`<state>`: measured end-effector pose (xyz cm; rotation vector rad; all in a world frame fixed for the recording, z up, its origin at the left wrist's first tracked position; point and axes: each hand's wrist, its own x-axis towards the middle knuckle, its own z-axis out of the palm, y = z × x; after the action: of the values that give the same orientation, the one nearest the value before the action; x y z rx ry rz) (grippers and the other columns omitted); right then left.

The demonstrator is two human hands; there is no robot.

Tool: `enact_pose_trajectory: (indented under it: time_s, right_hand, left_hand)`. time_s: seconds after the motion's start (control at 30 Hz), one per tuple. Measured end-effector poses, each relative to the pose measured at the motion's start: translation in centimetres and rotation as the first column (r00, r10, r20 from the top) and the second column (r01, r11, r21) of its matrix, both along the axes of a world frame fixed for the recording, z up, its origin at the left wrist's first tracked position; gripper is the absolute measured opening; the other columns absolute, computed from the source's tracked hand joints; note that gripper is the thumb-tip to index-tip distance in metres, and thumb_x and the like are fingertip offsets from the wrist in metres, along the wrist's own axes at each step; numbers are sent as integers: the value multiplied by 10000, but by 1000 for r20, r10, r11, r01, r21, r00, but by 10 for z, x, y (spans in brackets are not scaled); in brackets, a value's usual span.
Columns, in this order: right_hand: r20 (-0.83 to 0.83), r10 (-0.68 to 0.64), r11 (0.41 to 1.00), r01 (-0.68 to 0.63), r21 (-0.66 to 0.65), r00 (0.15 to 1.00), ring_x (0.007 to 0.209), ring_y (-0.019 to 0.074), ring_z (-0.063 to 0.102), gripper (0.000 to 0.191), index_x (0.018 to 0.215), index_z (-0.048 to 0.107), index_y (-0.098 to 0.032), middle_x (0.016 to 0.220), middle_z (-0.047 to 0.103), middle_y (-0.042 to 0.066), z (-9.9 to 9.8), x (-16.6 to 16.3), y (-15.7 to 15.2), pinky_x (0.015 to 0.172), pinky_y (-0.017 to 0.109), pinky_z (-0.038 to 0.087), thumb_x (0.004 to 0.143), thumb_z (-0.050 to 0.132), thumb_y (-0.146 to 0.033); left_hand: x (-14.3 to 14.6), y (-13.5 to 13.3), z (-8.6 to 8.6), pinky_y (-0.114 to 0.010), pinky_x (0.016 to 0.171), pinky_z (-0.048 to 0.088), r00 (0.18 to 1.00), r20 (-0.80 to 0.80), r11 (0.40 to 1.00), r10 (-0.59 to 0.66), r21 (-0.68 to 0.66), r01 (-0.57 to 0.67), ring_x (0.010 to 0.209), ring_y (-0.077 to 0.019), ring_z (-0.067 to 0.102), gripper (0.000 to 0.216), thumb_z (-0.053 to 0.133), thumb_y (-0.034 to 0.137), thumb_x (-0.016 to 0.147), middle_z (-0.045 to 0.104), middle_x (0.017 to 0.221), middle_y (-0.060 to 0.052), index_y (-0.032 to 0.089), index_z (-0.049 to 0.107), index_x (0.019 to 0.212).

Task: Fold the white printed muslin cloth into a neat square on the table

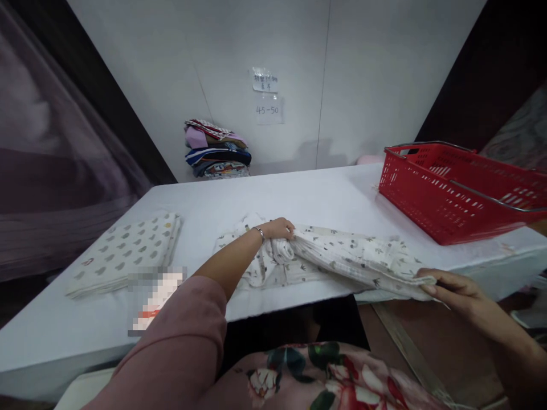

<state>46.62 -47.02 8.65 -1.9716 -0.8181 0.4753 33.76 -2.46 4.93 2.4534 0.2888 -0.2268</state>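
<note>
- The printed cloth [342, 253] lies on the near part of the white table [299, 193]. Its long axis runs left to right along the front edge, and its right end hangs just past that edge.
- The left hand [280, 229] rests on the cloth's middle, at its far side. The fingers are curled down over a bunched, rolled fold and hold it. A thin bracelet [260, 232] sits at the wrist.
- The right hand [453, 287] is at the cloth's right end, off the table edge. It is narrow, thumb on top, pinching the corner flat between thumb and fingers.
- Both hands touch the cloth, so neither is nearer. The stretch between them lies drawn out and gently creased, while the part left of the left hand is crumpled and loose.
- A pink sleeve [183, 336] runs from the near side up to the cloth's left part.
- Well to the left of the cloth lies a folded cloth with grey marks [128, 250], flat and apart from it.
- Beyond the cloth's right end stands a red basket [461, 193], apart from it.
- Far behind the cloth's left part, against the wall, is a pile of folded clothes [217, 151], with paper notes [265, 94] stuck above.
</note>
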Motion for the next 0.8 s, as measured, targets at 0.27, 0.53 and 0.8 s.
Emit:
enact_pose_trajectory:
  time_s: [0.27, 0.53, 0.8]
  right_hand:
    - [-217, -215, 966, 240, 97, 952, 699, 171, 525, 317, 752, 670, -241, 750, 603, 0, -29, 12, 0, 597, 233, 436, 654, 710, -539]
    - [-370, -291, 892, 390, 229, 882, 578, 133, 447, 274, 678, 646, -255, 649, 533, -8, -36, 20, 19, 490, 232, 374, 641, 747, -507]
    - [-224, -335, 852, 396, 342, 915, 563, 119, 436, 396, 660, 588, -210, 611, 503, -30, -17, 42, 47, 505, 237, 384, 653, 713, -586]
  left_hand:
    - [-19, 7, -2, -252, 793, 448, 992, 130, 998, -7, 59, -1, 886, -173, 591, 162, 715, 339, 626, 643, 968, -33, 196, 697, 698]
    - [-43, 7, 11, -265, 743, 470, 956, 253, 973, 151, -208, -99, 797, -165, 608, 240, 683, 404, 663, 664, 825, -35, 166, 670, 697]
    - [-68, -12, 60, -247, 698, 435, 877, 385, 932, 288, -325, -164, 707, -127, 548, 310, 620, 471, 729, 627, 712, 4, 163, 589, 706]
